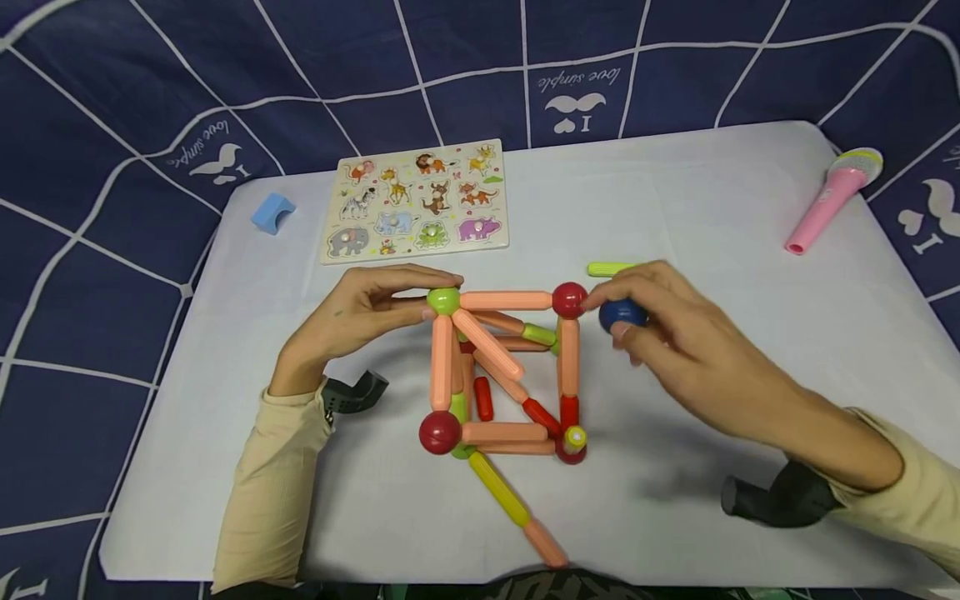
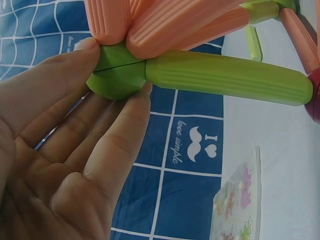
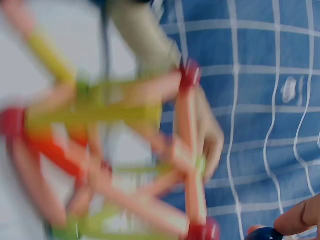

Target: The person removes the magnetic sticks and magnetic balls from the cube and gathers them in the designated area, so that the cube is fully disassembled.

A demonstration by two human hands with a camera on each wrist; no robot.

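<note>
A cube-like frame of peach, green and red magnetic rods (image 1: 502, 375) with ball joints stands mid-table. My left hand (image 1: 420, 296) pinches the frame's green ball (image 1: 444, 300) at the top far-left corner; in the left wrist view the fingertips (image 2: 135, 95) press that green ball (image 2: 112, 75) beside a green rod (image 2: 225, 77). My right hand (image 1: 645, 317) holds a blue ball (image 1: 622, 313) just right of the red ball (image 1: 570, 300) at the top far-right corner. The right wrist view is blurred, showing the frame (image 3: 125, 150) and the blue ball (image 3: 262, 234) at the bottom edge.
An animal puzzle board (image 1: 418, 200) and a blue block (image 1: 272, 212) lie at the far left. A loose green rod (image 1: 609, 268) lies behind my right hand. A pink toy microphone (image 1: 832, 196) rests at the far right edge. A yellow-and-peach rod (image 1: 517, 504) trails toward the near edge.
</note>
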